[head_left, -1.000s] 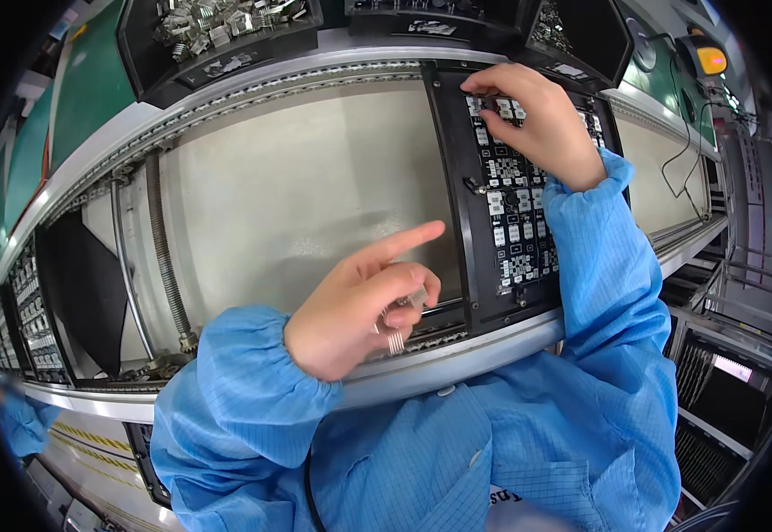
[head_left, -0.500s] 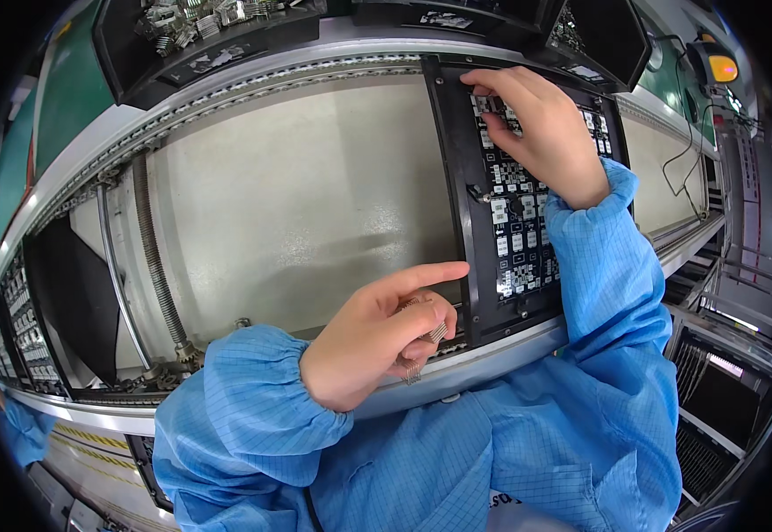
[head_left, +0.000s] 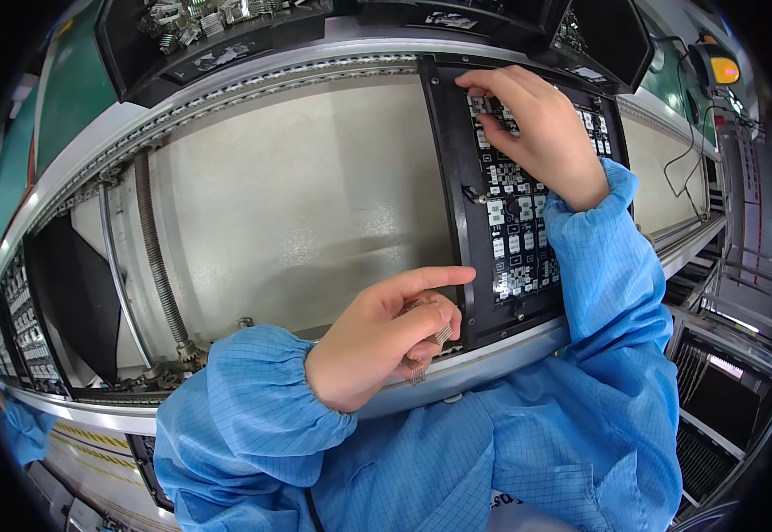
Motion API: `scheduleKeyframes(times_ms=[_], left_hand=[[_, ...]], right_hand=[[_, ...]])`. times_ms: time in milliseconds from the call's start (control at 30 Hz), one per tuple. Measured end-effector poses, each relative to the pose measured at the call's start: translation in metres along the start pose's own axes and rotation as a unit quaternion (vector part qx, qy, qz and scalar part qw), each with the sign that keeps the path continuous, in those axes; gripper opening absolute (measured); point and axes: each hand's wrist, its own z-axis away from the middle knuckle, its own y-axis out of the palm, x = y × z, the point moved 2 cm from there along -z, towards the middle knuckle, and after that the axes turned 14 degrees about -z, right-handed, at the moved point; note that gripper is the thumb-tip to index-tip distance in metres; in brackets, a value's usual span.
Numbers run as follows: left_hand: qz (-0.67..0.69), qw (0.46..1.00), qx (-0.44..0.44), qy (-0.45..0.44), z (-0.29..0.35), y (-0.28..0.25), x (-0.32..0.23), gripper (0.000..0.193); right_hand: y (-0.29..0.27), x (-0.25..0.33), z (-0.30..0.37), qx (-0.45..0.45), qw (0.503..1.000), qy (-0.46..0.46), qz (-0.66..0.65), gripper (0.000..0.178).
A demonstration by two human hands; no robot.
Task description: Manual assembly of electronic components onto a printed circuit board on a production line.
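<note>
My left hand (head_left: pixel 386 330) is closed round several small finned metal pieces (head_left: pixel 442 334), with the index finger stretched out toward a black carrier frame (head_left: pixel 483 312). In that frame sits a dark circuit board (head_left: pixel 517 239) with white pads and small parts. Over the board's far left part is my right hand (head_left: pixel 537 124), its thumb and index finger curved and apart at the tips. Whether something small lies under its fingertips I cannot make out.
Beyond the conveyor rail (head_left: pixel 315 73) stand black bins, one with loose metal pieces (head_left: pixel 209 19). A spring-like coil (head_left: pixel 151 257) and a steel rod (head_left: pixel 120 275) cross the conveyor at left. More boards (head_left: pixel 27 324) sit at far left; an orange lamp (head_left: pixel 723 69) is at back right.
The carrier frame with its board has shifted slightly left. My left hand has moved a little to the right, still holding the metal pieces. My right hand has barely moved.
</note>
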Motion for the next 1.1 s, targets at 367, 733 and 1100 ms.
scheduleKeyframes(times_ms=[367, 733, 1100], left_hand=[[0.017, 1.000, -0.010, 0.000, -0.004, 0.001, 0.002, 0.039], [0.064, 0.996, -0.032, 0.060, -0.008, -0.001, 0.000, 0.024], [0.117, 0.982, -0.103, 0.107, -0.016, -0.001, -0.003, 0.018]], right_hand=[[0.003, 0.007, 0.005, 0.030, 0.999, 0.016, 0.032, 0.037], [0.004, 0.006, 0.004, -0.004, 0.998, -0.015, 0.053, 0.031], [-0.003, 0.073, 0.014, 0.097, 0.932, -0.061, -0.344, 0.027]])
